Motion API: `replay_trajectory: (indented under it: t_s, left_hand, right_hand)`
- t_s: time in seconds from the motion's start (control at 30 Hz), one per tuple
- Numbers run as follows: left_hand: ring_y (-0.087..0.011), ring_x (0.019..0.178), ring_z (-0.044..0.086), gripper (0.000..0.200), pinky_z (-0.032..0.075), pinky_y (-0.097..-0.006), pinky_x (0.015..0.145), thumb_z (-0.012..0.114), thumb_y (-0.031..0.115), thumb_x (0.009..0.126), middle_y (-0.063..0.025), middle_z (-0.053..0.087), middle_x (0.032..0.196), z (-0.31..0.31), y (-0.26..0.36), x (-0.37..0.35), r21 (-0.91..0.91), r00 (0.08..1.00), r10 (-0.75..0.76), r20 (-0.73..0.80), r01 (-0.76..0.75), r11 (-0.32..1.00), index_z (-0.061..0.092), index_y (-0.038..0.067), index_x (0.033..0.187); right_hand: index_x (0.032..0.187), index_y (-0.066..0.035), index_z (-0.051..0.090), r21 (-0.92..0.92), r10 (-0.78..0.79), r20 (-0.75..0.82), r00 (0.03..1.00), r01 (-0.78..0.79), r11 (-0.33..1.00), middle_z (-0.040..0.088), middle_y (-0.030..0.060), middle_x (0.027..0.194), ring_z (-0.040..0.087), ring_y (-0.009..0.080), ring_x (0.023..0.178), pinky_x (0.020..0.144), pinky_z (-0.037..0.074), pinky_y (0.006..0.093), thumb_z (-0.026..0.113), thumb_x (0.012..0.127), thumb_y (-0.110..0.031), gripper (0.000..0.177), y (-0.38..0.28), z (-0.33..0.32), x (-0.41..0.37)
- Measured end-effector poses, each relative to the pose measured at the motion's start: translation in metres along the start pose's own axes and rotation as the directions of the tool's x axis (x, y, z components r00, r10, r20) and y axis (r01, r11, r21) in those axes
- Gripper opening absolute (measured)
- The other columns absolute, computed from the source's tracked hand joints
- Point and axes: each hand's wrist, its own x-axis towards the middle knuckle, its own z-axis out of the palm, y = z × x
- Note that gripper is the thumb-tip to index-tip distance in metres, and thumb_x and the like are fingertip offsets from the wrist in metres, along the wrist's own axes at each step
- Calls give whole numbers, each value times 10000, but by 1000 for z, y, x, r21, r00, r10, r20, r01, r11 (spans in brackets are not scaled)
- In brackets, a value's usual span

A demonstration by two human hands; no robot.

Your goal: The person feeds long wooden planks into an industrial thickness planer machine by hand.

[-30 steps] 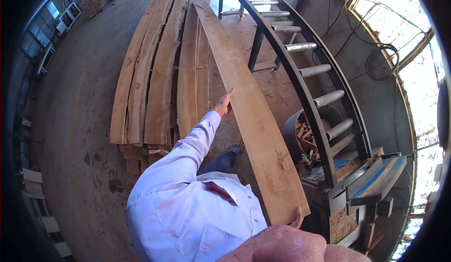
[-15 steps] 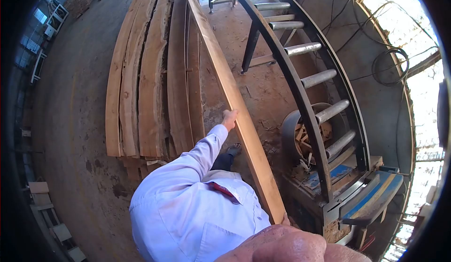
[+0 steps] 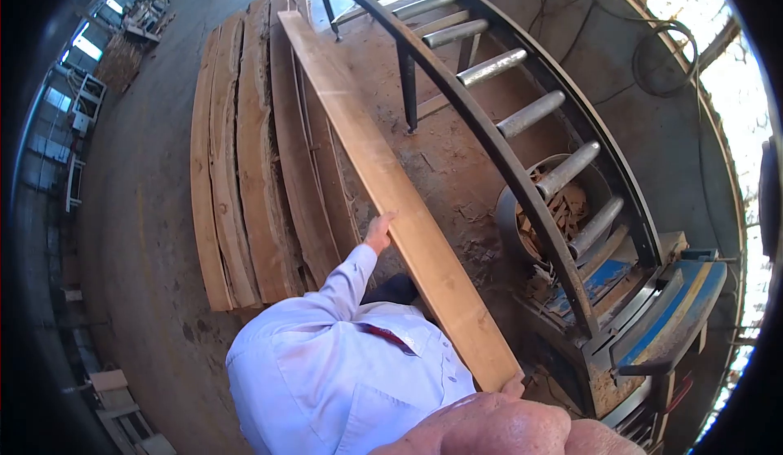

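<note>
A long wooden plank (image 3: 408, 202) slants through the middle of the view, its wide face turned up. My left hand (image 3: 380, 231) is closed around its left edge, about midway along. Down at the near end, my right hand (image 3: 514, 385) grips the corner of the plank; my body hides most of that hand. The plank's far end overlaps a stack of rough-edged boards (image 3: 259, 153) lying to the left.
To the right stands a roller conveyor (image 3: 510, 157) with a dark metal frame and several steel rollers. Beneath it sits a round bin (image 3: 507, 220) of wood scraps. A machine with a blue and yellow striped plate (image 3: 673, 316) adjoins its near end. Cable coils (image 3: 665, 59) hang along the wall.
The plank has rolled, so more of its wide face shows. Its far end has shifted left and its near end right in view, with both hands still on it.
</note>
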Motion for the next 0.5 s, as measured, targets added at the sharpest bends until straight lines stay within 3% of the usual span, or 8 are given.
replay_trajectory:
  t_s: [0.07,0.13,0.23,0.43,0.5]
  left_hand:
    - [-318,1098,611,422,494,-476,973,662,171,872,-156,633,1198,6,-11,-30,21,999,-25,44,24,999,556,-13,1237]
    - [-322,1140,588,452,472,-479,1003,657,164,874,-158,612,1238,9,-26,-59,-27,984,-163,68,165,986,531,-13,1271]
    - [-321,1192,554,468,435,-480,1046,641,153,882,-160,586,1281,19,-45,-93,-23,969,-229,96,232,972,506,-5,1301]
    - [-313,1163,572,434,440,-462,1036,651,171,882,-150,613,1242,58,-48,-146,-19,970,-204,133,208,978,542,3,1267]
    - [-305,1164,572,437,440,-457,1037,656,167,880,-145,613,1245,66,-44,-151,-18,974,-185,132,189,982,543,5,1269]
  right_hand:
    - [1082,176,619,-16,46,-61,997,-47,999,686,264,1028,664,337,918,792,520,421,462,964,-510,713,8,-7,-1]
    - [1077,166,625,30,18,-80,997,-16,999,688,256,1017,662,329,904,785,519,415,468,969,-499,692,25,-12,3]
    - [1069,150,633,112,-39,-123,992,53,992,692,245,1000,660,319,882,775,517,406,477,976,-484,660,43,-19,22]
    - [1054,120,650,233,-117,-265,957,181,955,699,223,966,654,297,839,754,514,388,495,989,-453,597,95,-58,54]
    - [1065,117,647,285,-111,-246,963,181,941,696,225,983,653,295,853,765,512,384,491,990,-457,600,100,-58,60]
